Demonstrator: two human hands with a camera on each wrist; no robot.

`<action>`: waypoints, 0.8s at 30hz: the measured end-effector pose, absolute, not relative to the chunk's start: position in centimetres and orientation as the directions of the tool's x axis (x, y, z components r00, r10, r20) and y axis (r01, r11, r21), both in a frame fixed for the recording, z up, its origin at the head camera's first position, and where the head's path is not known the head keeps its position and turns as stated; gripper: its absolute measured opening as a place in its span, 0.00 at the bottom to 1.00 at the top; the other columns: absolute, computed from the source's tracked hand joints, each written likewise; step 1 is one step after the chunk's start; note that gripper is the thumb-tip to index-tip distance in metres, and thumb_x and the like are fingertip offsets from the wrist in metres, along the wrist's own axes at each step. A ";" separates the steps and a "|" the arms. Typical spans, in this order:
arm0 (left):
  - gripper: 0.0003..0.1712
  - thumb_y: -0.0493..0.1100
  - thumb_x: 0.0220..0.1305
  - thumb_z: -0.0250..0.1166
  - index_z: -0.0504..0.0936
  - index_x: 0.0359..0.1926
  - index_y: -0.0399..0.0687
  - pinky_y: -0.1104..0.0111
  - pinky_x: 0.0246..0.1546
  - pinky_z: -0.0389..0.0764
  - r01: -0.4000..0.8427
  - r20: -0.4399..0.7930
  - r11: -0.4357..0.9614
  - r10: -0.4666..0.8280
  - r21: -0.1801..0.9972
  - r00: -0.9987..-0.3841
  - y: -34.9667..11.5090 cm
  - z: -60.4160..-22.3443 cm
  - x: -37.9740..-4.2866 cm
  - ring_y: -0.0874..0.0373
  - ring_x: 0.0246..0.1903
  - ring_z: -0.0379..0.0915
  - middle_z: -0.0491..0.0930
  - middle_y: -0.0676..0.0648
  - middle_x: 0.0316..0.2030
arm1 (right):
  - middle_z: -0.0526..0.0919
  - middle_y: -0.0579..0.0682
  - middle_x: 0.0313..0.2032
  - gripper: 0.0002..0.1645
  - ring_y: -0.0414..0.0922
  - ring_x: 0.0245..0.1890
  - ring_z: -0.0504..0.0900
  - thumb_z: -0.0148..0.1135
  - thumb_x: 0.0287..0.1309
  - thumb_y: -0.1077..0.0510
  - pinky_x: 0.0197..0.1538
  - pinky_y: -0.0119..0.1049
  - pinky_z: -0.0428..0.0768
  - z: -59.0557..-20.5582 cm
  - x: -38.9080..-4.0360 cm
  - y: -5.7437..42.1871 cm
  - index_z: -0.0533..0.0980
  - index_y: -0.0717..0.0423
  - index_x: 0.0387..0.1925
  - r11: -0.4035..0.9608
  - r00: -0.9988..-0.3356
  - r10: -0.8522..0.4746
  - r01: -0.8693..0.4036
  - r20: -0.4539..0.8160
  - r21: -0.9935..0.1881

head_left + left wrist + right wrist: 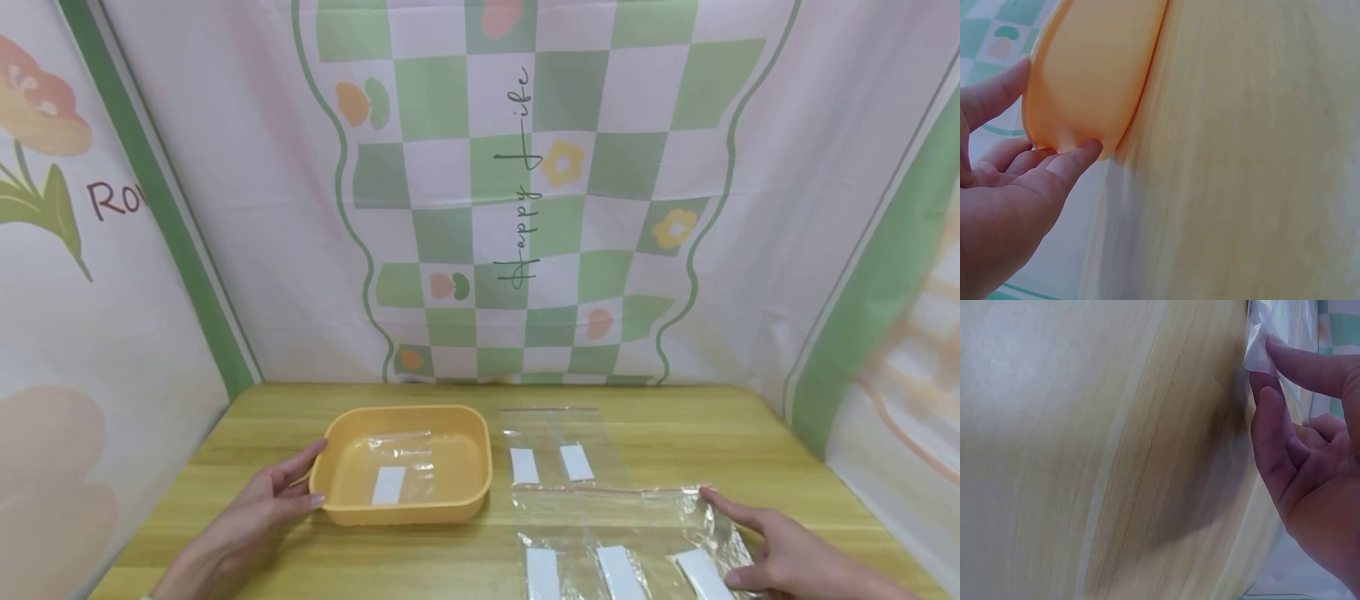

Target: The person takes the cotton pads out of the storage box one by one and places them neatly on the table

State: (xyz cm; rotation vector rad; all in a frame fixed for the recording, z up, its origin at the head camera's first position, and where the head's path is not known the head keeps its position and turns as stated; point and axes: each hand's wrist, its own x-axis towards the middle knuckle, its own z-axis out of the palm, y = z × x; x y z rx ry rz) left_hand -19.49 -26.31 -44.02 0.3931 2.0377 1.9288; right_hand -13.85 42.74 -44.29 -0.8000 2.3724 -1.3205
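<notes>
My left hand [258,508] holds the left end of an orange-yellow plastic basin [480,483], with the thumb at its near left corner and a finger at the far left one. Inside the basin lies a small clear zip bag [416,467] with a white label patch. At the front right my right hand [795,550] pinches the right edge of clear zip bags [622,521] carrying three white patches. The right wrist view has a crumpled plastic corner [1260,347] between thumb and finger.
Behind the front bags lie more clear zip bags [555,429] with two white patches, right of the basin. All rest on a wood-grain table [660,417]. Printed cloth [600,167] hangs behind the table and along both sides.
</notes>
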 end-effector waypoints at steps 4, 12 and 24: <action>0.52 0.32 0.70 0.66 0.43 0.83 0.35 0.71 0.64 0.73 -0.013 -0.038 0.066 0.394 0.998 -0.918 -26.3 -44.0 -19.5 0.30 0.76 0.47 0.36 0.34 0.82 | 0.90 0.53 0.41 0.63 0.24 0.16 0.68 0.69 0.63 0.70 0.13 0.33 0.77 -44.3 -13.8 42.6 0.47 0.11 0.75 0.466 -0.809 -0.587 -0.325 -0.014 -0.823; 0.51 0.31 0.71 0.65 0.42 0.83 0.35 0.69 0.65 0.74 -0.014 -0.036 0.057 0.403 0.998 -0.914 -26.3 -44.0 -19.6 0.29 0.76 0.48 0.35 0.33 0.81 | 0.84 0.56 0.58 0.63 0.25 0.16 0.68 0.72 0.60 0.68 0.15 0.34 0.79 -44.8 -13.6 42.8 0.49 0.14 0.76 0.497 -0.833 -0.553 -0.339 0.009 -0.799; 0.51 0.31 0.71 0.65 0.42 0.83 0.35 0.69 0.65 0.73 -0.024 -0.042 0.049 0.409 0.999 -0.911 -26.3 -44.0 -19.6 0.30 0.76 0.47 0.35 0.34 0.82 | 0.73 0.82 0.61 0.66 0.24 0.20 0.72 0.77 0.55 0.64 0.20 0.32 0.80 -45.2 -13.6 42.8 0.48 0.29 0.83 0.585 -0.852 -0.520 -0.405 0.059 -0.703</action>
